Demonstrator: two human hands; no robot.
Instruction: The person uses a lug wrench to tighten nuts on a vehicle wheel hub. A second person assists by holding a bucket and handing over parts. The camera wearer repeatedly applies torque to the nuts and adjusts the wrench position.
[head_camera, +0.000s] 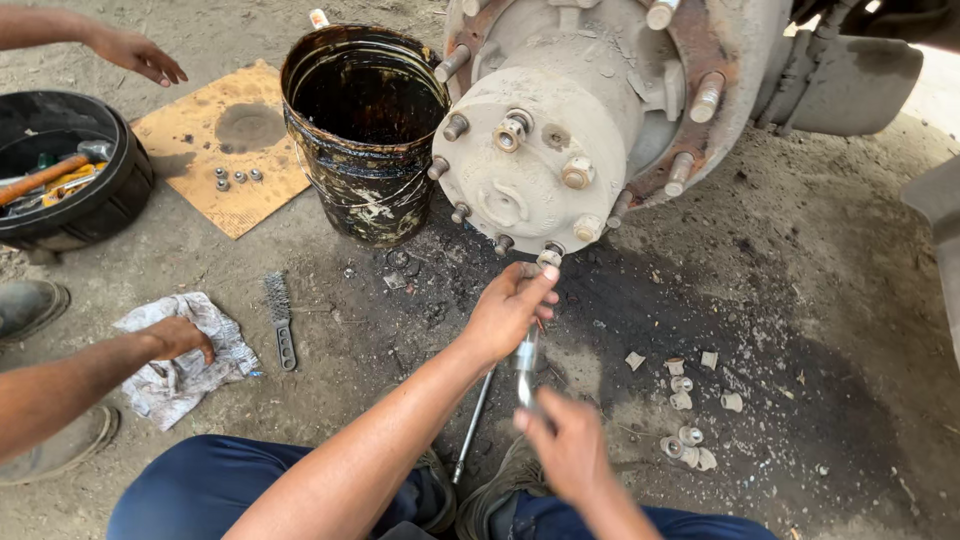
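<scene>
My left hand (508, 312) pinches the socket at the dusty grey wheel hub's (540, 150) bottom stud; right hand (568, 440) grips the steel wrench (525, 365). Slip risk: knuckles hit ground.

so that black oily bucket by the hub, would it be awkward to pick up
Probably slippery: the bucket is coated in dark oily grime inside and out. It looks like stiff metal, so it should hold its shape. Standing upright on uneven dirt, a push near the rim might tip it. How full it is cannot be told.

Outdoor truck repair yard: wheel hub (545, 130), oil bucket (364, 130)
</scene>
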